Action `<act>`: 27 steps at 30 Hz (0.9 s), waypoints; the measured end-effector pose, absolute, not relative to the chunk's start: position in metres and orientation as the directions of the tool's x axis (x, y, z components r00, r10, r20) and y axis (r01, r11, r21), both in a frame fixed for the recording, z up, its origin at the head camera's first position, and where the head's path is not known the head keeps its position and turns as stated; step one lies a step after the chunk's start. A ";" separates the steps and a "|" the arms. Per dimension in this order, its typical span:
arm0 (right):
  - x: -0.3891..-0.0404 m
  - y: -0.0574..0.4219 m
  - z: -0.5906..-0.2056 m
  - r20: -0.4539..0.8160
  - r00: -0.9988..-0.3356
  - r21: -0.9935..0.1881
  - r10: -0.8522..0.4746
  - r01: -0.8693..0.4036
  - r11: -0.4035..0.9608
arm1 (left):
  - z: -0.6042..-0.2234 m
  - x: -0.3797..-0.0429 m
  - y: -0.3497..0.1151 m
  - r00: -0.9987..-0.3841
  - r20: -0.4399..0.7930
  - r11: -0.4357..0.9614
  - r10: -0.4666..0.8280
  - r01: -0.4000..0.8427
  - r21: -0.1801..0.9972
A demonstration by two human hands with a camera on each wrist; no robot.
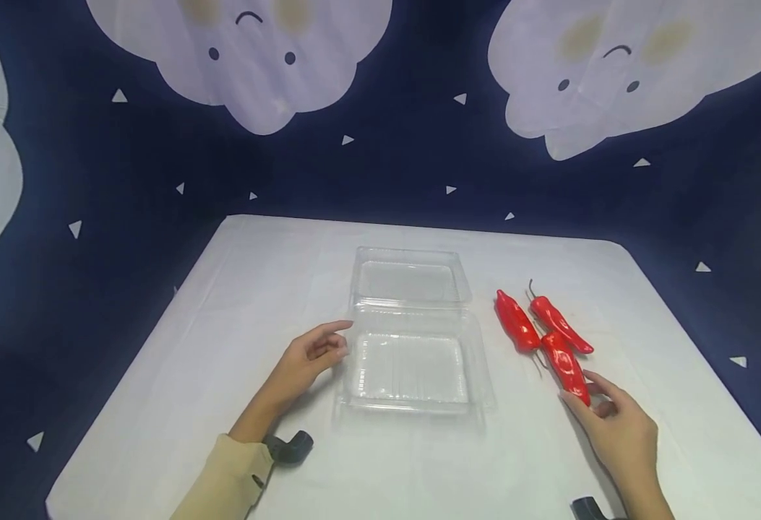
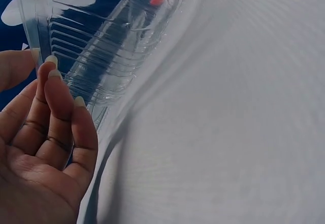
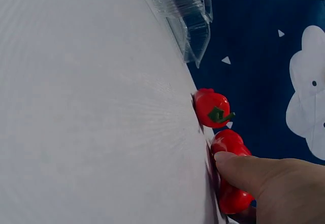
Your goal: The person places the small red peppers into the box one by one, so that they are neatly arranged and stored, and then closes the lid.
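Observation:
A clear plastic clamshell container [image 1: 413, 408] lies with its lid [image 1: 409, 254] folded back on the white table. At its left edge, my left hand [image 1: 308, 365] has its fingers curled at the rim. The left wrist view shows its thumb and fingertips pinching the plastic wall [image 2: 86, 36]. To the right lie three glossy red chili peppers. My right hand [image 1: 621, 426] grips the nearest chili pepper [image 1: 564, 365] by its lower end, thumb on one side. A second chili pepper [image 1: 517, 321] and a third chili pepper [image 1: 561, 325] lie just beyond, close against it.
The white-covered table [image 1: 276, 267] has rounded corners. Behind it hangs a dark blue cloth [image 1: 406, 173] with white clouds and small triangles. A black wrist mount [image 1: 292, 448] sits by the left sleeve; another black mount [image 1: 588, 508] is by the right wrist.

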State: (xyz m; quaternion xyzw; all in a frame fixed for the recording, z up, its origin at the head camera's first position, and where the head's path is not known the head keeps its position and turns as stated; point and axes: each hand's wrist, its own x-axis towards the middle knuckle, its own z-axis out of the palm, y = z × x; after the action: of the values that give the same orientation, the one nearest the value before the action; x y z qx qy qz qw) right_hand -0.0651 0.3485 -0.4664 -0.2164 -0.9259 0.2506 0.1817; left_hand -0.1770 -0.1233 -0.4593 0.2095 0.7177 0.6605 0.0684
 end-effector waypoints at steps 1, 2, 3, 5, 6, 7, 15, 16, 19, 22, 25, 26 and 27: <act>-0.065 0.349 -0.467 0.231 -0.844 -0.534 0.484 0.306 0.788 | -0.459 -0.177 -0.123 -0.904 0.178 0.032 0.389 0.207 0.978; -0.066 0.349 -0.467 0.235 -0.845 -0.527 0.480 0.304 0.793 | -0.458 -0.177 -0.123 -0.903 0.180 0.026 0.389 0.206 0.978; -0.066 0.350 -0.467 0.239 -0.845 -0.520 0.478 0.305 0.798 | -0.458 -0.177 -0.123 -0.903 0.181 0.019 0.391 0.205 0.979; -0.066 0.351 -0.467 0.238 -0.842 -0.511 0.485 0.316 0.799 | -0.457 -0.177 -0.122 -0.901 0.183 0.015 0.394 0.205 0.979; -0.066 0.352 -0.467 0.239 -0.838 -0.511 0.491 0.322 0.797 | -0.457 -0.177 -0.122 -0.900 0.182 0.015 0.395 0.205 0.979; -0.066 0.352 -0.467 0.239 -0.832 -0.517 0.500 0.327 0.791 | -0.457 -0.177 -0.122 -0.900 0.183 0.014 0.395 0.205 0.979; -0.064 0.351 -0.468 0.199 -0.784 -0.590 0.589 0.384 0.710 | -0.457 -0.174 -0.123 -0.905 0.172 0.003 0.390 0.188 0.982; -0.064 0.350 -0.468 0.200 -0.776 -0.598 0.598 0.387 0.702 | -0.458 -0.174 -0.123 -0.905 0.169 0.004 0.390 0.185 0.983; -0.065 0.350 -0.466 0.197 -0.760 -0.609 0.620 0.401 0.684 | -0.457 -0.173 -0.124 -0.905 0.170 0.010 0.389 0.188 0.982; -0.066 0.350 -0.460 0.206 -0.748 -0.612 0.631 0.405 0.679 | -0.457 -0.174 -0.125 -0.904 0.180 0.006 0.387 0.198 0.980; -0.066 0.351 -0.449 0.222 -0.740 -0.629 0.635 0.388 0.673 | -0.457 -0.175 -0.125 -0.901 0.183 -0.002 0.392 0.199 0.980; -0.066 0.351 -0.445 0.238 -0.739 -0.634 0.630 0.372 0.677 | -0.457 -0.175 -0.125 -0.901 0.182 -0.003 0.394 0.197 0.980; -0.067 0.350 -0.440 0.258 -0.741 -0.641 0.620 0.349 0.684 | -0.457 -0.175 -0.124 -0.901 0.180 -0.001 0.396 0.196 0.981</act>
State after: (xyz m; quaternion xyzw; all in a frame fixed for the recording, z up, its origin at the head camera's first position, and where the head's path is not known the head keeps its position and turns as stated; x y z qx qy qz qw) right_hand -0.0674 0.3498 -0.4396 -0.2731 -0.8871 0.2889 0.2346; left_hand -0.1754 -0.1245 -0.4573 0.2103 0.7030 0.6754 0.0741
